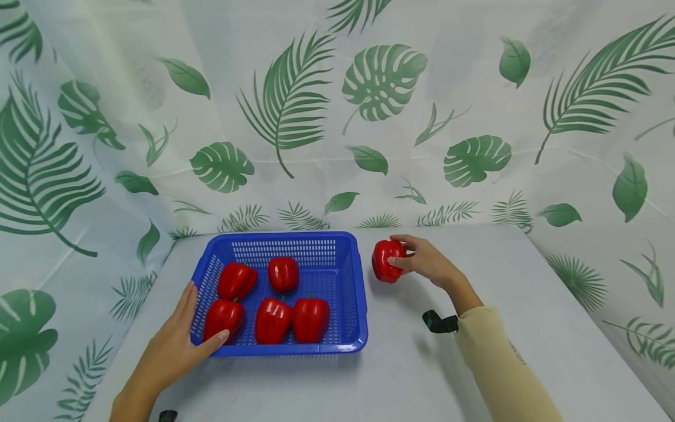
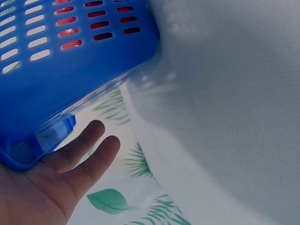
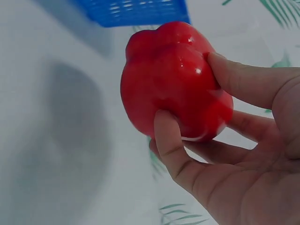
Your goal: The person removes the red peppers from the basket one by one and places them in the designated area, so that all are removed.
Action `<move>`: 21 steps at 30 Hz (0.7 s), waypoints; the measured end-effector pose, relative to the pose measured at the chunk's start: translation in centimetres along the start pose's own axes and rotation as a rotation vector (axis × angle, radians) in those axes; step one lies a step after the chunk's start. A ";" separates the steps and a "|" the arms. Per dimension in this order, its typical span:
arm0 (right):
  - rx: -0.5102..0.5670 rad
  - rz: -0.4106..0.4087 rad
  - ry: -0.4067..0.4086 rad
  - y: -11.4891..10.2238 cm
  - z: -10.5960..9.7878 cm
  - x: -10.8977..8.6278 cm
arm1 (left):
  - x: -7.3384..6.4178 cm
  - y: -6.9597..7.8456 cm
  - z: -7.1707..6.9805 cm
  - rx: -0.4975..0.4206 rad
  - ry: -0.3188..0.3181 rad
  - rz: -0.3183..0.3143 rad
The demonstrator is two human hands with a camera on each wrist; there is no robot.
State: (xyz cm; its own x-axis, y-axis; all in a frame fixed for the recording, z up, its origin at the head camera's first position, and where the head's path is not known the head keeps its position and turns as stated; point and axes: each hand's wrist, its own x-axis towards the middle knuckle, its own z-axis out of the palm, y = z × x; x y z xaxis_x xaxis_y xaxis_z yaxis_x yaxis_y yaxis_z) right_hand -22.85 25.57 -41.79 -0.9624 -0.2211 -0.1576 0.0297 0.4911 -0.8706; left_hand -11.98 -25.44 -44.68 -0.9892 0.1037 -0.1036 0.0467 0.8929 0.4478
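Head view: your right hand (image 1: pixel 426 261) grasps a red pepper (image 1: pixel 384 262), its fingers and thumb set around the fruit, just beside the right side of a blue basket (image 1: pixel 287 350) and near that basket's far corner. Five more red peppers lie inside the basket: two in the farther row, at (image 1: pixel 237 281) and (image 1: pixel 283 274), and three in the nearer row, at (image 1: pixel 225 320), (image 1: pixel 273 321) and (image 1: pixel 311 319). The right part of the basket floor shows bare. Your left hand (image 1: pixel 171 346) rests against the basket's left side, fingers straight along the outside, thumb extended over the rim at the near corner. Basket and hands occupy a white table (image 1: pixel 401 369), with a leaf-printed cloth (image 1: pixel 474 111) behind. A pale sleeve (image 1: pixel 495 346) covers your right forearm, and a black object (image 1: pixel 439 322) projects at the wrist.

Left wrist view: two of your fingers appear straight and spread beyond the slotted basket wall, unclenched.

Right wrist view: your thumb and fingers press opposite sides of the glossy, lobed pepper; a shadow lies on the table apart from it.
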 end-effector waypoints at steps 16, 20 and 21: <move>-0.043 0.020 -0.013 2.1 2.4 1.7 | 0.0 -0.1 0.1 -0.012 0.024 0.020; -0.047 0.028 -0.011 2.6 2.7 2.0 | 0.0 -0.1 0.1 -0.012 0.023 0.013; -0.046 0.030 -0.008 2.7 2.8 2.1 | 0.0 -0.1 0.1 -0.013 0.024 0.012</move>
State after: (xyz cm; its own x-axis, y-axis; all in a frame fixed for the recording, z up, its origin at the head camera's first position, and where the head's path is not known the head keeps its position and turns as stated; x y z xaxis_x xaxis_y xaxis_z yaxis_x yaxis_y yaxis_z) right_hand -24.01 24.13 -45.80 -0.9590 -0.2126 -0.1875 0.0459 0.5362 -0.8428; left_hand -11.96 -25.52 -44.81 -0.9916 0.1035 -0.0770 0.0567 0.8860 0.4601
